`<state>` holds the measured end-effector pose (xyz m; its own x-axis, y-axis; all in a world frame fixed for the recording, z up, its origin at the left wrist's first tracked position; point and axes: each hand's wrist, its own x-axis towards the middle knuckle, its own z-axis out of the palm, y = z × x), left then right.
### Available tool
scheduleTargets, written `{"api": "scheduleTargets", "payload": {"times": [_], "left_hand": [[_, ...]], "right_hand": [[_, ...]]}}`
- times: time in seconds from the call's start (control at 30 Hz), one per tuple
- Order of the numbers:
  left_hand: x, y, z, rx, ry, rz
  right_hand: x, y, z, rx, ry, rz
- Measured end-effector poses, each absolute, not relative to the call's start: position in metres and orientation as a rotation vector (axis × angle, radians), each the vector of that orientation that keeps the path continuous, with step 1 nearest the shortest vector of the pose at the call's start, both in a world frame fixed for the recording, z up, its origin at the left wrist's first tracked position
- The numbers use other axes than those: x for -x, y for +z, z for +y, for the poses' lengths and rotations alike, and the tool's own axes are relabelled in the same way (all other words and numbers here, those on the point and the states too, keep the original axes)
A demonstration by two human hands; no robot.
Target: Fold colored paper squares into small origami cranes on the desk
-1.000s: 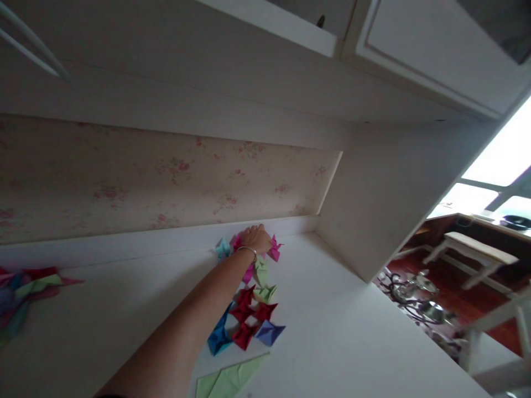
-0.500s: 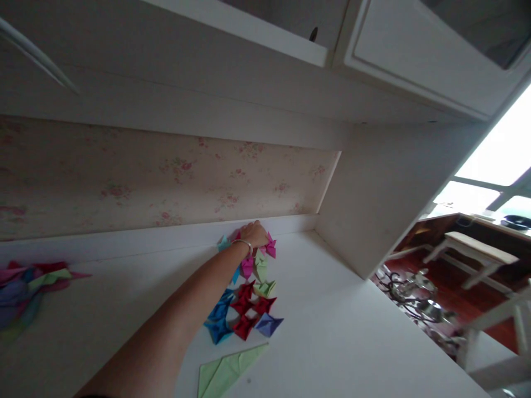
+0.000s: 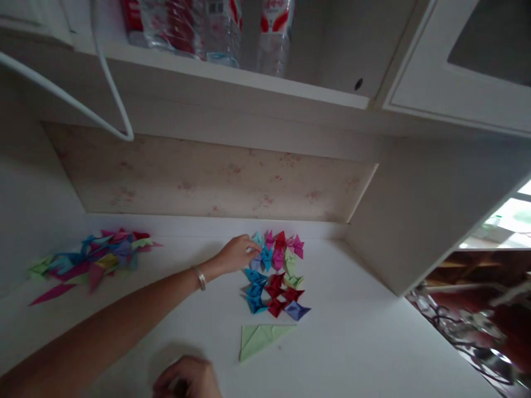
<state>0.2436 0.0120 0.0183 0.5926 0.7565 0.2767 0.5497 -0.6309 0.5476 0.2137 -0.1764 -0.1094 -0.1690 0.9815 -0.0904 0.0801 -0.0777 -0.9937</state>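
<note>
My left hand [image 3: 237, 255], with a bracelet on the wrist, reaches to the left edge of a cluster of folded paper figures. Its fingers are pinched together beside a blue figure [image 3: 266, 257] and a purple figure [image 3: 256, 262]; whatever lies between the fingertips is too small to make out. Red figures [image 3: 275, 284], pink figures [image 3: 295, 245] and pale green figures [image 3: 293, 281] fill the rest of the cluster. My right hand [image 3: 188, 377] is curled closed at the bottom edge, with nothing visible in it. Nearest the front lies a flat, pale green folded paper [image 3: 263, 338].
A loose pile of coloured folded paper [image 3: 93, 257] lies at the back left of the white desk [image 3: 352, 331]. Overhead, a shelf [image 3: 249, 74] holds plastic bottles [image 3: 276, 38]. A white cable [image 3: 118, 105] hangs at upper left. A side panel [image 3: 385, 221] bounds the right.
My left hand has left the top row, moving left and uncovering a red figure. My right hand has come into view at the bottom. The view has shifted left, bringing in the bottles and whole pile.
</note>
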Motion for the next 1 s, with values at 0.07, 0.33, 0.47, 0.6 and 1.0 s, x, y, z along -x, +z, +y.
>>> {"api": "scheduleTargets", "payload": {"times": [0.07,0.33,0.47,0.6,1.0], "left_hand": [[-0.193,-0.001,-0.012,-2.267,0.702,1.072],[-0.071,-0.059,-0.115,-1.474,0.883,1.329],[-0.064,-0.055,-0.142,-1.383,0.889,1.341],[-0.063,-0.051,-0.145,-1.387,0.9,1.267],[-0.056,-0.07,-0.138,-1.385,0.879,1.198]], "right_hand": [[-0.214,-0.105,-0.181,1.221,1.386,-1.29],[-0.214,-0.089,-0.186,1.193,1.449,-1.24],[-0.214,-0.091,-0.19,1.153,1.451,-1.223],[-0.216,-0.091,-0.195,1.158,1.465,-1.208],[-0.211,-0.087,-0.188,1.195,1.487,-1.15]]}}
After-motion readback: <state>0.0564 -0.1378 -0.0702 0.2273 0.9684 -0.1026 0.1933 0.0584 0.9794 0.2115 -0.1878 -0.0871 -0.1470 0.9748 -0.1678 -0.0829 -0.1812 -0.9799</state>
